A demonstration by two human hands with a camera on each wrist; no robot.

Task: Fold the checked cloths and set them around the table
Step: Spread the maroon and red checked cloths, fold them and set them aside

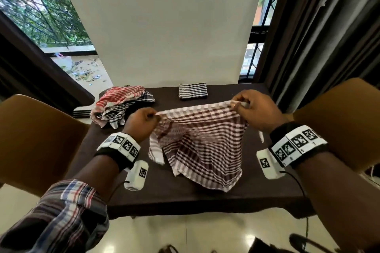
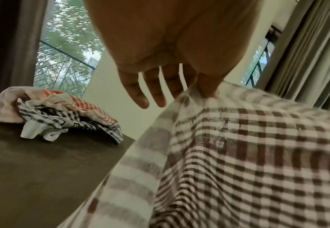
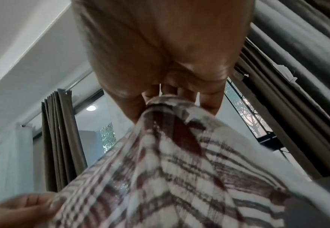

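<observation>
Risk: left hand point(image 1: 141, 122) and right hand point(image 1: 255, 109) only pinch the brown checked cloth point(image 1: 197, 141) by its top edge, so its bunched lower half could fold crooked.

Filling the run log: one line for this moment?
step: unfolding | left hand, right hand: pinch brown checked cloth top edge | folded cloth: far edge | pile: unfolded

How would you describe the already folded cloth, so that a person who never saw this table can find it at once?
Look at the dark table, along its far edge by the white wall. There, right of the crumpled pile of cloths, lies the folded cloth. It alone is a neat flat rectangle, checked black and white, and no hand touches it.
</observation>
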